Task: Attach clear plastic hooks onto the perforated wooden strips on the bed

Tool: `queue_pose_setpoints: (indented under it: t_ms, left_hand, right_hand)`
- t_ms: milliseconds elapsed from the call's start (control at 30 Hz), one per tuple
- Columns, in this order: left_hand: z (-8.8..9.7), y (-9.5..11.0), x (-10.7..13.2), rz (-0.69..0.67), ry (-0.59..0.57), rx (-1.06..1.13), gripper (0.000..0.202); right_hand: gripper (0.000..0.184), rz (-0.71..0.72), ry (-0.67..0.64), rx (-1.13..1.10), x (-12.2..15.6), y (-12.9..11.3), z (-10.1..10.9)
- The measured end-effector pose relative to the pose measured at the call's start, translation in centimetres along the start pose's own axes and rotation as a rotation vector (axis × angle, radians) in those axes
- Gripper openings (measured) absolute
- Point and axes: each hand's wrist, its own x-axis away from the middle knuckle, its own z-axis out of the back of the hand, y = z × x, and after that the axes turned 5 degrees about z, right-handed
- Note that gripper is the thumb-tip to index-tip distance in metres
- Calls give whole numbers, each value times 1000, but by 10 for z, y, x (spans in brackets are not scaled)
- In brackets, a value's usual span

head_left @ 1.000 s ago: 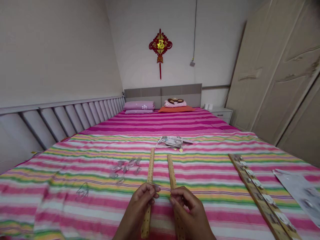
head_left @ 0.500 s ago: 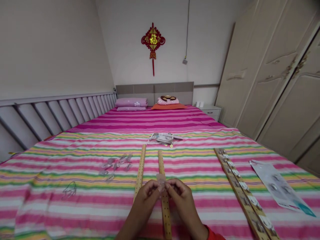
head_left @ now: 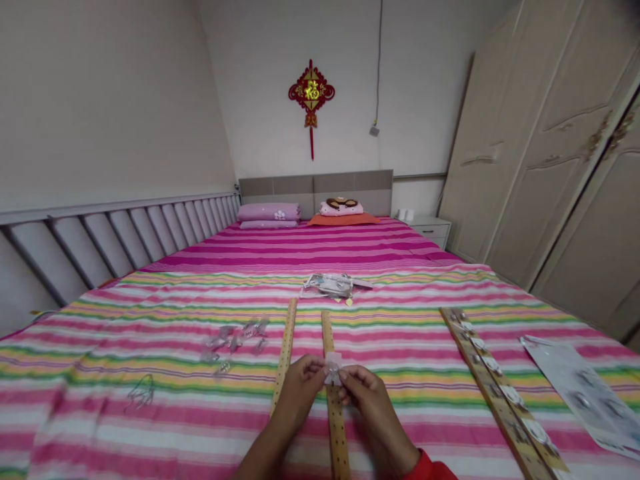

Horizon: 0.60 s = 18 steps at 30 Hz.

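My left hand and my right hand meet at the middle, both closed with fingertips pinching a small clear plastic packet. What is inside the packet is too small to tell. It is held over a narrow wooden strip with rows of small holes, lying lengthwise on the striped sheet. Just left of that lies a second perforated wooden strip, partly behind my left hand. Several small clear packets are scattered farther left.
Thin wire-like loops lie at the left. On the right are wooden strips carrying white and metallic pieces, beside a clear plastic package. Ahead sits a heap of packaging on the bed. A slatted rail runs along the left.
The view has shifted slightly, so everything sits a little lower and farther right. My hands still pinch the packet, and my right-hand fingers have moved slightly away from its centre.
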Motion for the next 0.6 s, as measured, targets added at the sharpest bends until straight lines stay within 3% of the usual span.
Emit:
queue_pose_setpoints:
  t_ms: [233, 433, 600]
  left_hand:
    - [-5, -6, -53, 199, 36, 103, 25]
    - [-8, -6, -108, 168, 119, 14, 6]
    - [-15, -12, -141, 158, 145, -40, 12]
  right_hand:
    - [28, -27, 46, 62, -54, 11, 2]
    - [19, 25, 82, 59, -110, 21, -4]
    - [12, 61, 121, 70, -144, 31, -2]
